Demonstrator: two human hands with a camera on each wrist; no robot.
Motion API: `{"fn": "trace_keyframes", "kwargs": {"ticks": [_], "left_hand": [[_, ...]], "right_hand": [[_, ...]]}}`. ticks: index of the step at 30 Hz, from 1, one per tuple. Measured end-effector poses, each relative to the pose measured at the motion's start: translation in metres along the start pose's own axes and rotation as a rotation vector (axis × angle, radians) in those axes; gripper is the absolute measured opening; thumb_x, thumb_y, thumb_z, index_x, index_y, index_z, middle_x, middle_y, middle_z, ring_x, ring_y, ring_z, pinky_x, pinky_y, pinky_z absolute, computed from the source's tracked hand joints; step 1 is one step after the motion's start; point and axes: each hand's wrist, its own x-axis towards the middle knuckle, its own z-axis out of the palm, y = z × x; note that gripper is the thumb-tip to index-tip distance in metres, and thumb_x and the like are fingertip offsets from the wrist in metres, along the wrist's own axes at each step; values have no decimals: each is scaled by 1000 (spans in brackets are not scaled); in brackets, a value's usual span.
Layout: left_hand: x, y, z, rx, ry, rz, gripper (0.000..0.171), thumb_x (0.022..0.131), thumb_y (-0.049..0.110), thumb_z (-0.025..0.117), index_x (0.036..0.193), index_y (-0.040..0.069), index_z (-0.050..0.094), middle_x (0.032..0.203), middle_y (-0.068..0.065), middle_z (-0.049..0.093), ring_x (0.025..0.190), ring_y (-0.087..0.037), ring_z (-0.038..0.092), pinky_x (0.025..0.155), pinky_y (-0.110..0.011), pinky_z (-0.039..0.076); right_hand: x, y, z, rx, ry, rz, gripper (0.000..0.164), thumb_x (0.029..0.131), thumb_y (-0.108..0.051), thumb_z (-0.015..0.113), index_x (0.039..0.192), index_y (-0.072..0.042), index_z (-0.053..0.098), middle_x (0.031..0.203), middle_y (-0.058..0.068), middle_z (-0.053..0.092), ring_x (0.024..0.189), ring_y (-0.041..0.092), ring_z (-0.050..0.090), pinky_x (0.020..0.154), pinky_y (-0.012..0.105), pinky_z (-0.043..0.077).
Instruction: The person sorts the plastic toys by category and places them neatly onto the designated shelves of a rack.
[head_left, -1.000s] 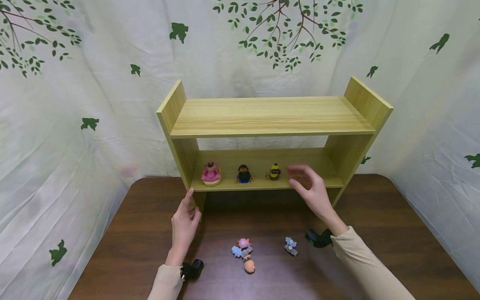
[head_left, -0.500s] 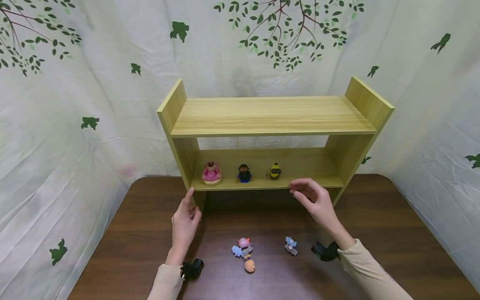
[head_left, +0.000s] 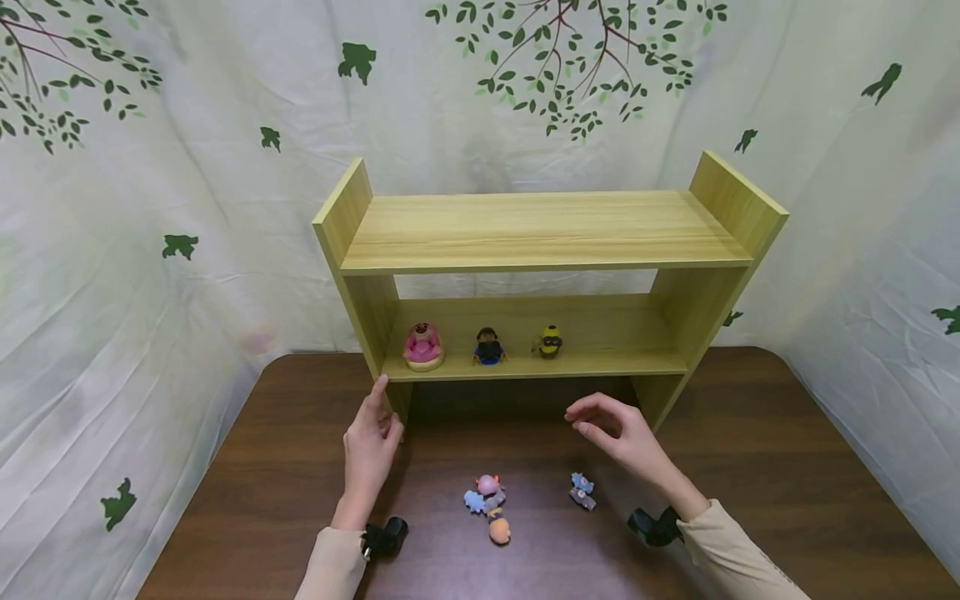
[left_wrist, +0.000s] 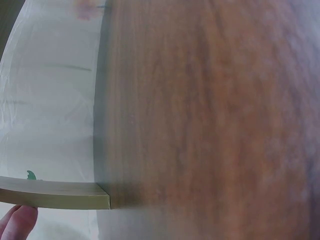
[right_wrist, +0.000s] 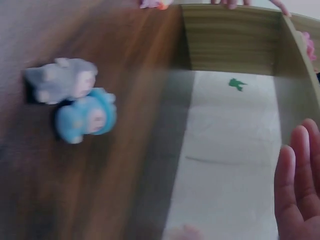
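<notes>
My left hand (head_left: 370, 446) is at the lower left of the wooden shelf unit (head_left: 547, 232), its index fingertip touching the front corner of the lower board. In the left wrist view its fingertips (left_wrist: 22, 222) meet the edge of the side panel (left_wrist: 60, 195). My right hand (head_left: 618, 433) hovers in front of the lower board, fingers loosely bent and holding nothing. Below it on the table lie a blue figurine (right_wrist: 87, 117) and a grey figurine (right_wrist: 62, 80). A pink bear figurine (head_left: 423, 347), a dark-haired figurine (head_left: 488, 347) and a yellow figurine (head_left: 550, 342) stand along the lower board.
Several small figurines, among them a pink one (head_left: 487, 485) and an orange one (head_left: 498, 532), lie clustered on the brown table (head_left: 795, 467) between the forearms. A white curtain (head_left: 225, 208) with printed leaves hangs behind and at both sides. Both wrists wear black cameras.
My right hand has drawn back from beside the yellow figurine, down and out of the shelf to above the table. My left hand and the figurines have stayed put.
</notes>
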Motion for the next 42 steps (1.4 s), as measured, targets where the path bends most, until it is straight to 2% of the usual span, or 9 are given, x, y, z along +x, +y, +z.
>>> {"fn": "trace_keyframes", "kwargs": {"ticks": [6, 12, 21, 29, 34, 38, 42], "left_hand": [[0, 1, 0, 2, -1, -2, 77, 74, -17, 60, 140, 19, 45, 74, -9, 47, 57, -11, 44, 50, -31, 39], [0, 1, 0, 5, -4, -2, 77, 74, -17, 61, 140, 19, 45, 74, -10, 47, 57, -12, 44, 50, -31, 40], [0, 0, 0, 4, -8, -10, 77, 74, -17, 61, 140, 19, 44, 75, -10, 48, 57, -12, 45, 50, -31, 40], [0, 0, 0, 6, -11, -2, 78, 74, -17, 61, 141, 20, 43, 75, -11, 47, 57, -13, 45, 50, -31, 40], [-1, 0, 0, 7, -9, -6, 79, 74, -18, 61, 141, 20, 43, 75, -11, 48, 57, -13, 45, 50, -32, 40], [-1, 0, 0, 7, -4, -10, 79, 73, -17, 61, 141, 21, 44, 75, -9, 48, 57, -12, 44, 51, -32, 41], [0, 0, 1, 9, -6, -7, 80, 73, -17, 61, 141, 21, 43, 74, -9, 47, 57, -11, 43, 51, -32, 40]], "right_hand": [[-10, 10, 4, -28, -69, 26, 20, 83, 17, 59, 101, 7, 62, 94, 12, 65, 83, 22, 64, 72, 28, 52], [-24, 41, 6, -58, -128, 45, 21, 85, 12, 60, 103, 2, 63, 96, 7, 65, 83, 29, 62, 73, 28, 51], [-36, 63, 5, -51, -210, 94, 23, 85, 11, 60, 106, 0, 63, 99, 14, 65, 86, 32, 62, 72, 33, 52], [-39, 68, 3, -35, -304, 162, 25, 83, 11, 60, 105, 1, 64, 100, 16, 65, 88, 30, 62, 73, 30, 51], [-42, 70, 2, -45, -364, 204, 31, 79, 12, 57, 105, -3, 65, 100, 13, 66, 90, 24, 62, 70, 30, 51], [-44, 69, 3, -57, -390, 197, 38, 77, 16, 54, 106, -4, 65, 102, 11, 66, 91, 24, 62, 68, 29, 51], [-47, 69, 3, -61, -402, 186, 37, 77, 17, 57, 107, -4, 64, 105, 12, 64, 89, 20, 60, 68, 28, 51]]}}
